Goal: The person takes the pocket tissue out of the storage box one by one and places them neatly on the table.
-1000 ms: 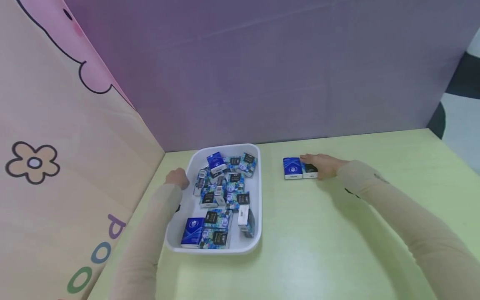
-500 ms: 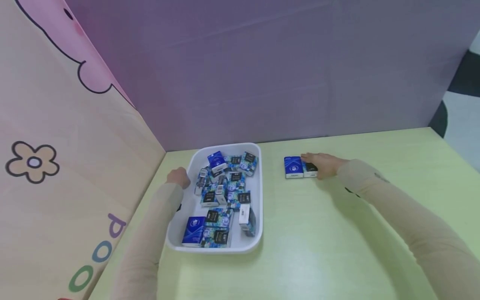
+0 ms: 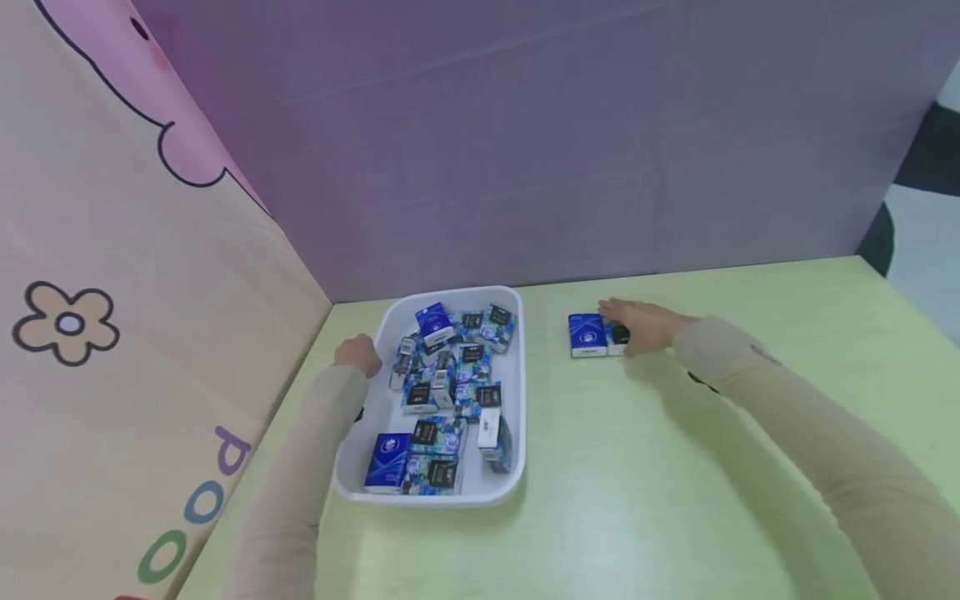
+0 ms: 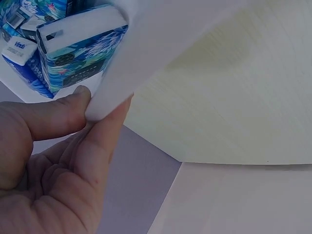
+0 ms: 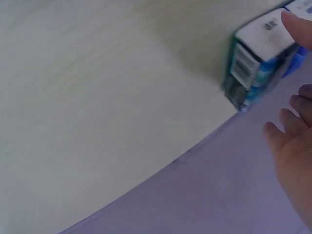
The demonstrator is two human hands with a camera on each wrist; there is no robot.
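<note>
From my head I see the white tub on the counter, at 7 o'clock from the middle of the view. My left grip is at its 10 o'clock rim, only the back of it showing. Packets lie jumbled inside: a front blue packet at 7 o'clock, a white-sided packet on edge at 4. Well apart from the tub, between 2 and 3 o'clock, an outer blue packet and a dark-labelled packet lie side by side, touching. My right grip is at the dark-labelled one's 3 o'clock side, partly covering it.

My left wrist shows what my head cannot: thumb inside, fingers outside, I pinch the tub's wall between them. At 11 o'clock, just beside my thumb, a floral packet leans in the tub.

My right wrist adds the barcode on the dark-labelled packet, at 2 o'clock. My thumb overlaps its white side; whether it touches I cannot tell. My fingers, loosely bent and spread from the thumb, are apart from the packet, at 3 to 4 o'clock.
</note>
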